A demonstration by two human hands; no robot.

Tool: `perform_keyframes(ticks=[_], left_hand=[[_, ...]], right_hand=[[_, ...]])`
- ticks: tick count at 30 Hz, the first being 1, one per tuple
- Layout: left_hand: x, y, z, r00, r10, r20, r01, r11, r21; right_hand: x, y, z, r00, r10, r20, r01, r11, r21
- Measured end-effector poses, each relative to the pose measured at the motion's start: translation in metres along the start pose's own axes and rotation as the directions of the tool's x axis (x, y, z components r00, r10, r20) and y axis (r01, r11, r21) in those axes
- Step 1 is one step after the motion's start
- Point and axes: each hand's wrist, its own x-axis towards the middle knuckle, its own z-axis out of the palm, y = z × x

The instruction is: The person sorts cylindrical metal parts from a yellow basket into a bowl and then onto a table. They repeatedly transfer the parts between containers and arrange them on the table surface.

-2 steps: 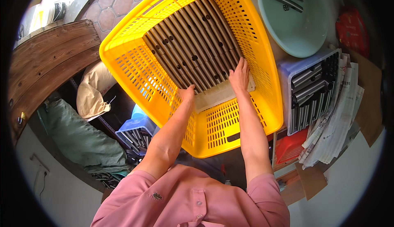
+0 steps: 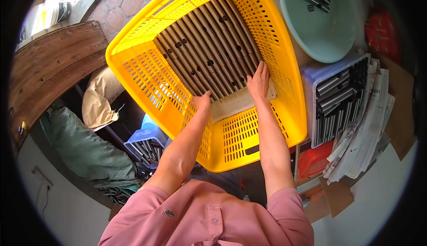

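Observation:
A layer of dark metal tubes (image 2: 209,50), several with round holes, lies side by side in a tall yellow plastic basket (image 2: 164,12). At the near left corner of the layer is my left hand (image 2: 201,100), its thumb stretched over the tube ends and its other fingers mostly hidden. My right hand (image 2: 259,84) rests at the near right corner, fingers extended along the outermost tube. Both hands look open, touching the layer from either side. Between them, a pale flat strip (image 2: 233,104) runs under or beside the near tube ends.
Right of the basket stand a pale green basin (image 2: 320,37) with a few tubes and a blue crate (image 2: 309,79) of tubes beside stacked newspapers (image 2: 367,126). To the left are a smaller blue bin (image 2: 149,135) of tubes, a brown sack (image 2: 100,104) and a wooden bench (image 2: 58,55).

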Motion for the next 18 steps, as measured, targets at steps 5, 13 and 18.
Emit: perform_keyframes(ticks=[5, 13, 18], left_hand=[[-0.013, 0.009, 0.006, 0.997, 0.047, -0.054, -0.051, 0.996, -0.076], [0.040, -0.002, 0.022, 0.950, -0.046, 0.309, 0.161, 0.920, -0.357], [-0.001, -0.008, 0.017, 0.878, 0.462, 0.124, -0.347, 0.793, -0.502]], right_hand=[[0.014, -0.013, -0.004, 0.977, 0.191, 0.098, -0.197, 0.979, 0.051], [0.013, -0.006, 0.027, 0.959, 0.281, 0.045, -0.282, 0.958, 0.041], [0.009, 0.001, 0.021, 0.938, 0.240, 0.248, -0.312, 0.897, 0.312]])
